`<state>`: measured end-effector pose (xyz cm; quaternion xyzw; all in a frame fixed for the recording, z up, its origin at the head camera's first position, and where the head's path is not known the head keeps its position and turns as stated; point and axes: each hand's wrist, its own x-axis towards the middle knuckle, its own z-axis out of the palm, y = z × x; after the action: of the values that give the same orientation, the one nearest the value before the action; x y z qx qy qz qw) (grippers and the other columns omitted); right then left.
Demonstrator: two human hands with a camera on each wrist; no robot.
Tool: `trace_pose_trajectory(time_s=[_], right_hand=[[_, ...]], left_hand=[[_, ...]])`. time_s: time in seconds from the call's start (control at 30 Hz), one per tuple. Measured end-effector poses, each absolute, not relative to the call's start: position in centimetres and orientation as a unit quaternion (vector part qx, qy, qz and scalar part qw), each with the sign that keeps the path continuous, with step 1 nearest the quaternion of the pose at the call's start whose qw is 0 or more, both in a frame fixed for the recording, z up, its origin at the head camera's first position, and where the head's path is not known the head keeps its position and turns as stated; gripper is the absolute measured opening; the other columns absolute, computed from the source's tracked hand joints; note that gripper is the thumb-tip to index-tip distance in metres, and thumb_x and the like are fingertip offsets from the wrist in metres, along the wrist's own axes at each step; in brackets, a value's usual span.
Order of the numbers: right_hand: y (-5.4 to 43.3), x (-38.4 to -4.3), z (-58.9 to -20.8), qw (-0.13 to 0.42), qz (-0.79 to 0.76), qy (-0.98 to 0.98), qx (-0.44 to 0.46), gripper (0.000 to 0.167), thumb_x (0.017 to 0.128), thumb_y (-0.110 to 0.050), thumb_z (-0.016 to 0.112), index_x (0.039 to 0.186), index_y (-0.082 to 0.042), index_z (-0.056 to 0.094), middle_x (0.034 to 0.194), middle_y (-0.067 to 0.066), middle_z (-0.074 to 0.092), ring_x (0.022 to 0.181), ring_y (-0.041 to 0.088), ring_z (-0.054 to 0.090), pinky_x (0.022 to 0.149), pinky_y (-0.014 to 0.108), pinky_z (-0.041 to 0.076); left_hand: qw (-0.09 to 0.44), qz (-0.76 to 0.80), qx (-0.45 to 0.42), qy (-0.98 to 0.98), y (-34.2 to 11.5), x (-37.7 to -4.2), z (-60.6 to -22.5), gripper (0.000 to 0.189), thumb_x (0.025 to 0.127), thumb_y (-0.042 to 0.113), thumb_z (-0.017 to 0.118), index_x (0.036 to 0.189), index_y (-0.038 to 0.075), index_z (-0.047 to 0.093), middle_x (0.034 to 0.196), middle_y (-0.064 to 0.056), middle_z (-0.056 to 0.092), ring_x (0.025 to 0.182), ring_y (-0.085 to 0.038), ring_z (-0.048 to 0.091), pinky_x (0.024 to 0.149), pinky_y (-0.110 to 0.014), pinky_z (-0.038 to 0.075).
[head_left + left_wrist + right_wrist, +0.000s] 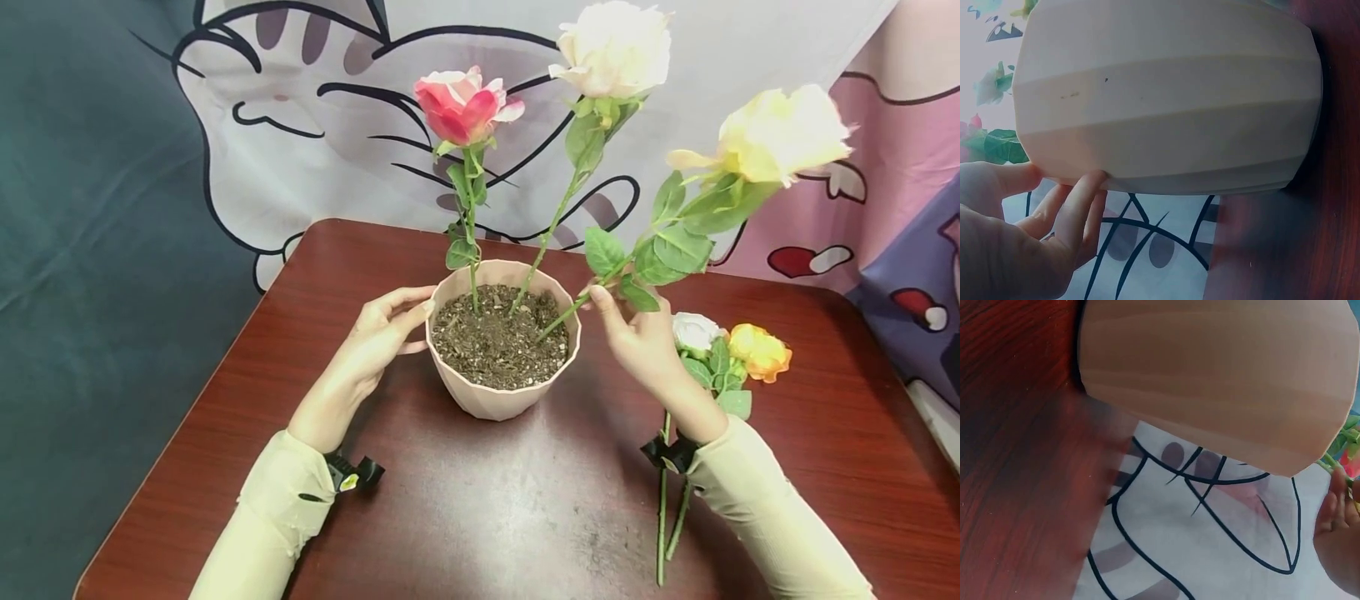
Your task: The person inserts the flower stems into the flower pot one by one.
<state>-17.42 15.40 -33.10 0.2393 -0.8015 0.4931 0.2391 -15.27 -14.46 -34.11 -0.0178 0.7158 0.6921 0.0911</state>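
A pale pink faceted flowerpot [495, 406] filled with dark soil [495, 342] stands on the table. My left hand [378, 342] holds its left side, thumb at the rim and fingers against the outer wall, as the left wrist view also shows. Between thumb and fingers, my right hand [637, 337] pinches the stem of a pale yellow rose [780, 142]. That stem leans far right, its lower end in the soil near the right rim. A pink-and-white rose [465, 108] rises nearly upright from the soil, and a creamy white rose [615, 50] tilts right beside it.
Under my right forearm, a white rose [696, 331] and an orange-yellow rose [759, 352] lie on the brown table [450, 508], stems pointing toward me. A cartoon-print cloth [277, 183] hangs behind the table. Black bands with small devices circle both wrists.
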Motion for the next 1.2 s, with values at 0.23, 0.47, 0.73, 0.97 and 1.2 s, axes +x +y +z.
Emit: trace_pose_trajectory(time_s=[0.23,0.47,0.73,0.97,1.2], right_hand=[[15.5,-17.9,-34.0,0.25,0.418,-0.823,0.293,0.005,0.087,0.003,0.061,0.089,0.002,0.065,0.071,0.008,0.067,0.051,0.002,0.043,0.045,0.016,0.033],[15.8,-18.0,-32.5,0.262,0.351,-0.821,0.366,0.029,0.076,0.01,0.067,0.101,0.005,0.054,0.075,0.011,0.06,0.066,0.021,0.058,0.064,0.026,0.05],[15.0,-17.9,-32.6,0.262,0.347,-0.804,0.407,0.029,0.077,0.006,0.066,0.103,0.003,0.053,0.077,0.013,0.061,0.07,0.022,0.059,0.068,0.033,0.049],[13.6,-18.5,-33.7,0.244,0.399,-0.782,0.412,0.02,0.073,0.008,0.072,0.089,0.001,0.061,0.068,0.006,0.063,0.057,0.013,0.055,0.054,0.02,0.041],[13.8,-18.7,-34.1,0.24,0.375,-0.807,0.387,0.017,0.076,0.0,0.072,0.09,-0.001,0.063,0.063,0.002,0.053,0.053,0.008,0.039,0.047,0.023,0.034]], left_hand=[[0.089,0.696,-0.018,0.713,-14.4,-15.3,-34.2,0.037,0.095,0.02,0.054,0.13,0.008,0.053,0.122,-0.011,0.054,0.109,-0.016,0.054,0.077,-0.031,0.056],[0.091,0.701,-0.02,0.707,-14.4,-15.3,-34.2,0.035,0.096,0.018,0.054,0.129,0.008,0.054,0.123,-0.012,0.055,0.108,-0.016,0.054,0.077,-0.031,0.056],[0.093,0.698,-0.018,0.71,-14.7,-15.3,-34.0,0.037,0.095,0.019,0.055,0.13,0.008,0.053,0.125,-0.011,0.054,0.107,-0.016,0.055,0.078,-0.033,0.055],[0.09,0.694,-0.026,0.714,-15.2,-15.2,-34.1,0.037,0.095,0.02,0.055,0.131,0.009,0.052,0.125,-0.01,0.053,0.108,-0.016,0.054,0.078,-0.033,0.056],[0.096,0.695,-0.026,0.712,-14.5,-15.5,-34.1,0.036,0.096,0.019,0.054,0.13,0.009,0.053,0.124,-0.01,0.054,0.109,-0.016,0.054,0.078,-0.032,0.055]])
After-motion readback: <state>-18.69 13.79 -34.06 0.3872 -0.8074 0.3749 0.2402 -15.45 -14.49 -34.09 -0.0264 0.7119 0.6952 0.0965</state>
